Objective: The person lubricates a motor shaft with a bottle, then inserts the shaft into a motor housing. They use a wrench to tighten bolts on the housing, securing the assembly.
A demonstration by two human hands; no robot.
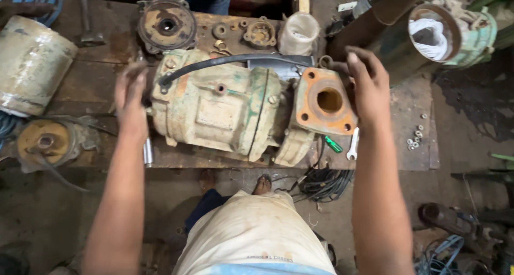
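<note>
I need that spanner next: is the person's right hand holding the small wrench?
No. The small wrench lies on the workbench beside the right forearm, while the right hand rests at the orange flange.

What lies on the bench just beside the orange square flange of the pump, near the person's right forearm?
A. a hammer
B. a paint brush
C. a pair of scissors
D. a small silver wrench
D: a small silver wrench lies on the bench just right of the orange flange, beside a green-handled tool.
</note>
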